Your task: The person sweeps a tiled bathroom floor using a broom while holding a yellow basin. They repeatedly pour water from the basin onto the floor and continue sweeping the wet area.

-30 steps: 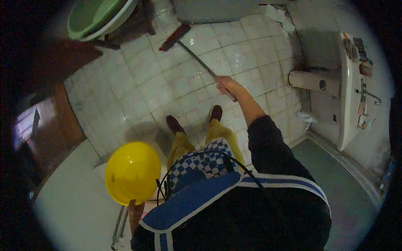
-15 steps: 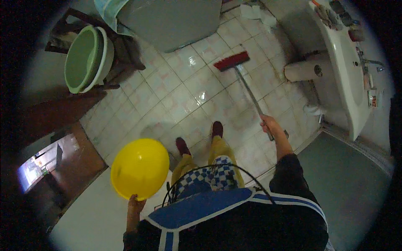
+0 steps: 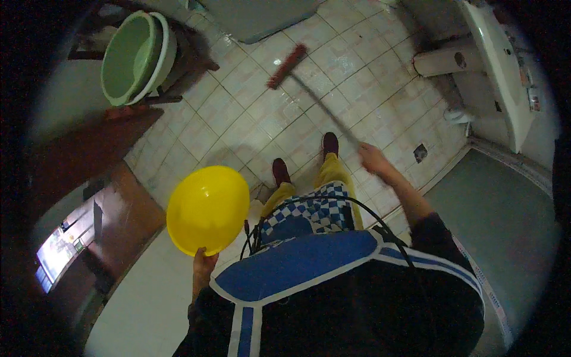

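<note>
At the lower left, my left hand [image 3: 205,263] grips the near rim of a bright yellow basin [image 3: 208,211], which is tilted so its inside faces me. On the right, my right hand [image 3: 375,160] is closed round the handle of a floor brush [image 3: 287,66] with a long grey pole and a wide head of red bristles. The brush head rests on the tiled floor [image 3: 262,119] ahead of my feet, slanting from lower left to upper right. The handle's end is hidden by my hand. I cannot make out anything inside the basin.
Green and white basins [image 3: 132,59] stand on a dark wooden stand at the far left. A white washbasin [image 3: 499,77] with a pedestal [image 3: 443,61] is at the right. A floor drain [image 3: 420,153] lies near the right wall. A grey panel [image 3: 262,18] stands at the back; a doorway is at the left.
My right hand has moved the brush to the left, and its head has turned to a steeper slant. The basin stays in my left hand. The whole view has shifted, and a floor drain now shows.
</note>
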Demonstrator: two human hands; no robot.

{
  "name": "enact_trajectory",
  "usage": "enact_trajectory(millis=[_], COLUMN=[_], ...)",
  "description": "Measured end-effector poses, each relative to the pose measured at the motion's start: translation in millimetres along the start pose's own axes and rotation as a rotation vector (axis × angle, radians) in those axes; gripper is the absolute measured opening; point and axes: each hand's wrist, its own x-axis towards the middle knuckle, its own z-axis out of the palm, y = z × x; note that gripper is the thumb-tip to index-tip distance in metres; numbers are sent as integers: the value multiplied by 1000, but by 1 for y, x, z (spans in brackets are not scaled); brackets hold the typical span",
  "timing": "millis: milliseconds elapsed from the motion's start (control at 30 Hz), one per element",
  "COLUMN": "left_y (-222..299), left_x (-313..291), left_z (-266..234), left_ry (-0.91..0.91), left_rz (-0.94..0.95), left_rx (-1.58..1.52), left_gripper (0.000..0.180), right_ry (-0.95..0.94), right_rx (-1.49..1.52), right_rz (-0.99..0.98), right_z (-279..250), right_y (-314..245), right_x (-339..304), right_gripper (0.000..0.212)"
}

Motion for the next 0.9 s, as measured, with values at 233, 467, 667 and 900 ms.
enact_trajectory(millis=[233, 467, 667, 900], left_y=[2, -13, 0, 13], left_x=[-62, -96, -65, 15], left_z=[-28, -59, -60, -80], left_ry=[450, 449, 323, 79], left_rz=[-119, -160, -155, -167], left_rx=[126, 56, 50, 62], left_gripper=[39, 38, 37, 41], right_ry=[-749, -1277, -955, -397], right_rx=[807, 1723, 1963, 2043], right_rz=[41, 471, 545, 151], right_z=[213, 265, 123, -19], right_y=[-144, -187, -121, 58], right_x=[201, 184, 168, 3], right_gripper=[24, 14, 9, 18])
